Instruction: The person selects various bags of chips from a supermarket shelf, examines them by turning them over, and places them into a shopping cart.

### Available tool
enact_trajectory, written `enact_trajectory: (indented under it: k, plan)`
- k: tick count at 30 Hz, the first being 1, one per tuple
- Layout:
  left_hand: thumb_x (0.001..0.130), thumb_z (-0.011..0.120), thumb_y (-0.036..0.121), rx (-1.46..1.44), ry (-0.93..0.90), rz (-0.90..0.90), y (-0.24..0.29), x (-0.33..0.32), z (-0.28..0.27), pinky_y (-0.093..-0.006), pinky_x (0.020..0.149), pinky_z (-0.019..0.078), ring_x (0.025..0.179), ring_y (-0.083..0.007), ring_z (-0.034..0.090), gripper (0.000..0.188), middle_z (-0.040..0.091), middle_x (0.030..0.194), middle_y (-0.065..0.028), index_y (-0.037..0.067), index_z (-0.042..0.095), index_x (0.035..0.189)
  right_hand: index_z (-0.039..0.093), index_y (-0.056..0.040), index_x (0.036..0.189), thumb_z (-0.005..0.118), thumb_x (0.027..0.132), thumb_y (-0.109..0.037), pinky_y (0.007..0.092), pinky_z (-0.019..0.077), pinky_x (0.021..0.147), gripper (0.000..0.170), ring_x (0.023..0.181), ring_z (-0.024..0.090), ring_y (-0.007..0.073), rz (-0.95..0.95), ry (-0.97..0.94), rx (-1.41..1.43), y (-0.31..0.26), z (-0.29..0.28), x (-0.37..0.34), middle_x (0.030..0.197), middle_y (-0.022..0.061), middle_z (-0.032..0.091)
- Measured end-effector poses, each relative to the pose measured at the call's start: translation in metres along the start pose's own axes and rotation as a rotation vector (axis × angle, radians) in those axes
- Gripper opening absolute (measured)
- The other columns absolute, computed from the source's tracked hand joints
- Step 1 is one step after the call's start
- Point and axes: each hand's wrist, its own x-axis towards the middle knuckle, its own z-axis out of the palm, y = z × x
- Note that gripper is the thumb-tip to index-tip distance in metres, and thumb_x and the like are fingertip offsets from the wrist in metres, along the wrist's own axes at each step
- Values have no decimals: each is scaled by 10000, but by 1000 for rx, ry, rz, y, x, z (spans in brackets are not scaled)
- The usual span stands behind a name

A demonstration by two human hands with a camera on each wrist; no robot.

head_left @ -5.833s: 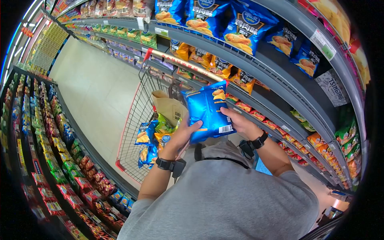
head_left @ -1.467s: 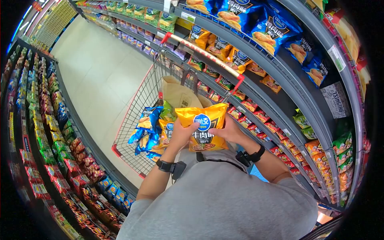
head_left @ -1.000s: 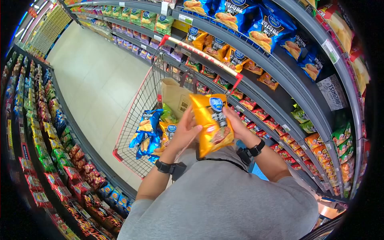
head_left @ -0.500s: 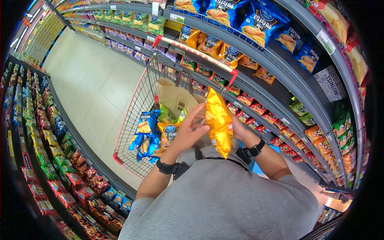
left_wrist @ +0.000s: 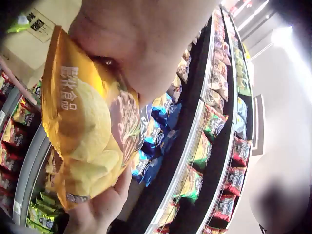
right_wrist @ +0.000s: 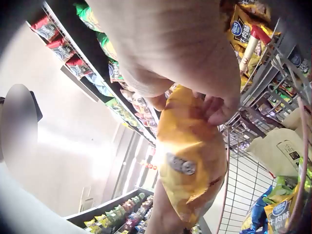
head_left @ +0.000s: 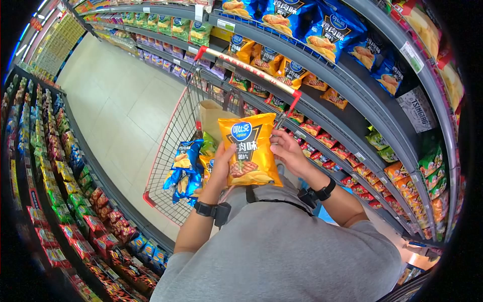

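Observation:
An orange-yellow bag of chips (head_left: 250,151) is held upright in front of the body, its printed front facing the head camera. My left hand (head_left: 221,163) grips the bag's left edge, thumb over the front. At the other edge is my right hand (head_left: 291,153), fingers loosely bent and their tips right at the side of the bag. In the left wrist view the bag (left_wrist: 83,122) shows its printed chips and meat. The right wrist view has the bag (right_wrist: 192,151) nearly edge-on, with the right hand's fingers (right_wrist: 214,111) by its upper end.
A shopping cart (head_left: 163,171) stands just ahead, containing a brown paper bag (head_left: 211,120), blue chip bags (head_left: 185,156) and a green bag (head_left: 208,144). Shelves of snacks rise on the right, with blue chip bags (head_left: 332,31). Another snack shelf (head_left: 75,196) lines the left; tiled floor (head_left: 121,105) runs between.
A blue bag was in the hands at first; now it is an orange-yellow one. That bag has turned from side-on to front-facing, the left hand closing on it while the right loosens.

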Motion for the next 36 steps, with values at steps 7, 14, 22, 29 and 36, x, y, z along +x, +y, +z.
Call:
enact_trajectory:
  k: [7,14,22,29,36]
  plan:
    - [991,447,261,-235,-114,-137,-3,-10,-2,-342,913,508,1079,-208,607,393,581,1247,-98,51,449,1322,452,-67,1279,635,898,-122,271,489,765,426,913,584,129,21,-144,92,-6,4,-4,1084,37,577]
    - [974,500,243,225,-74,69,-18,10,0,-309,912,479,1037,-168,595,372,584,1195,-87,28,475,1276,488,-77,1137,665,887,-173,266,512,708,321,887,589,112,-60,-55,-98,-1,6,0,1049,36,588]
    - [888,636,143,-70,-49,-77,12,-5,8,-307,926,442,1105,-178,525,507,534,1214,-102,22,393,1317,462,-63,1039,664,887,-164,278,561,682,272,868,605,120,97,75,-288,9,1,11,964,31,581]
    - [860,675,115,222,2,-5,1,3,-4,-354,896,498,1071,-204,577,549,559,1199,-107,28,391,1321,491,-19,1153,665,856,-90,283,528,732,351,855,598,117,22,-152,-380,5,1,16,961,46,580]
    - [956,533,302,-171,-55,-222,5,-1,1,-340,896,509,1049,-220,613,453,584,1208,-113,9,456,1293,336,-57,1395,513,975,-327,304,514,883,530,1131,571,167,269,-101,131,-2,10,20,1270,80,545]
